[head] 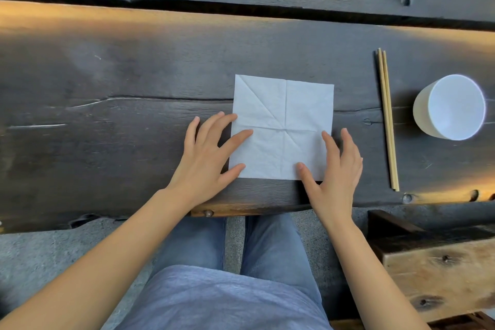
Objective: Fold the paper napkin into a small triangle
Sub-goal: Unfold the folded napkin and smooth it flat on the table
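A white square paper napkin (284, 115) lies flat and unfolded on the dark wooden table (134, 83), showing crease lines across its middle and along one diagonal. My left hand (206, 153) rests at the napkin's left edge, fingers spread, with fingertips on the paper. My right hand (334, 169) lies at the lower right corner, fingers apart, thumb and index finger pressing on the paper. Neither hand grips anything.
A pair of wooden chopsticks (387, 118) lies lengthwise right of the napkin. A white cup (452, 107) stands further right. The table's front edge runs just below the napkin. A wooden bench (439, 270) sits at lower right.
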